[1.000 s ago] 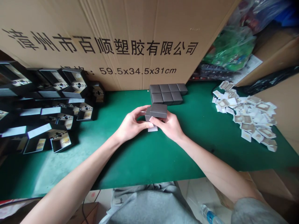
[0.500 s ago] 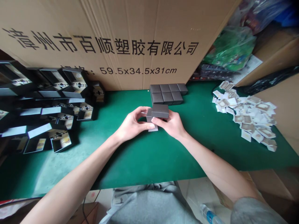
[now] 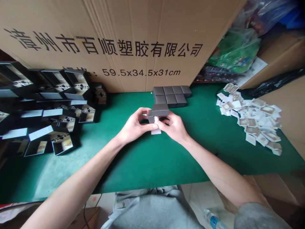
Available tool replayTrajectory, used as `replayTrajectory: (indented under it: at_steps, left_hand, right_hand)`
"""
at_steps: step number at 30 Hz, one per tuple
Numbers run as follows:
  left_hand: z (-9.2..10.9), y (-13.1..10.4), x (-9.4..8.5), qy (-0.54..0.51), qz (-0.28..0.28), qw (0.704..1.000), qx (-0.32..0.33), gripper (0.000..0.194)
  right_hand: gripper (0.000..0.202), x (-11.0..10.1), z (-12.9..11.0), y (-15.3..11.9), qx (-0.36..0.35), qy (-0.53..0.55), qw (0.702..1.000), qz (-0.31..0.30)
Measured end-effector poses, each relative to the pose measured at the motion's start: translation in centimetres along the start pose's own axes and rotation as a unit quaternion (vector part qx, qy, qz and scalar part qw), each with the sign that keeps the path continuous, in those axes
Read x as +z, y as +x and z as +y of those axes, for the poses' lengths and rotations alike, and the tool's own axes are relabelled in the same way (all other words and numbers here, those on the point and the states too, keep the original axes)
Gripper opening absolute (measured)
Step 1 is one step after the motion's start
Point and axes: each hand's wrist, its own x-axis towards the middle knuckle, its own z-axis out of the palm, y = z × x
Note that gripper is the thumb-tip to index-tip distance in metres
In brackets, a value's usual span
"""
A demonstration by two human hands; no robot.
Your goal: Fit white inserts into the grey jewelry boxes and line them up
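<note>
Both hands meet over the middle of the green table around a small dark box (image 3: 160, 109), whose lid part is raised and tilted. My left hand (image 3: 135, 126) grips its left side, with the thumb across the front. From the right, my right hand (image 3: 173, 128) holds it with thumb and fingers at the lower front. A small pale piece (image 3: 156, 131) shows just below the thumbs; whether it is attached to the box is unclear. Behind them lies a block of closed dark boxes (image 3: 170, 95) in rows.
Open dark boxes (image 3: 62, 143) are stacked on the left of the green table (image 3: 143, 165). White inserts (image 3: 259, 119) lie heaped on the right. A large cardboard carton (image 3: 133, 25) stands behind, with plastic bags (image 3: 235, 51) at the back right.
The dark box's upper part has shifted slightly left and up. My right fingers have moved lower, away from its right side, and now show below it. My left hand is nearly unmoved.
</note>
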Motion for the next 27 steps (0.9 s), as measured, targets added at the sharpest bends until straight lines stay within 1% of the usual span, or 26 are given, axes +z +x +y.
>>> replayTrajectory:
  at_steps: [2, 6, 12, 15, 21, 23, 27]
  left_hand:
    - [-0.06, 0.02, -0.03, 0.000, -0.003, 1.000, 0.000, 0.057]
    - [0.11, 0.04, -0.01, -0.007, -0.003, 1.000, -0.002, 0.055]
    - [0.47, 0.07, 0.09, -0.028, -0.007, 0.999, -0.016, 0.054]
    - [0.43, 0.06, 0.16, -0.031, -0.002, 0.999, -0.018, 0.055]
    - [0.66, 0.01, 0.27, -0.037, 0.023, 0.998, -0.037, 0.052]
    - [0.77, 0.02, 0.26, -0.044, 0.014, 0.998, -0.038, 0.052]
    - [0.64, 0.06, 0.14, -0.044, -0.005, 0.998, -0.036, 0.056]
  right_hand:
    - [0.045, 0.03, 0.06, 0.06, 0.000, 0.015, 1.000, -0.012]
    - [0.049, -0.13, 0.14, 0.26, 0.026, 0.045, 0.998, -0.024]
    - [0.040, -0.51, -0.27, 0.58, 0.020, 0.097, 0.994, -0.037]
    - [0.040, -0.41, -0.49, 0.53, 0.013, 0.076, 0.997, -0.027]
    - [0.044, -0.23, -0.55, 0.42, -0.002, 0.034, 0.999, 0.019]
    - [0.047, -0.25, -0.39, 0.42, 0.003, 0.043, 0.999, 0.015]
    - [0.048, -0.15, -0.09, 0.31, 0.017, 0.061, 0.998, -0.017]
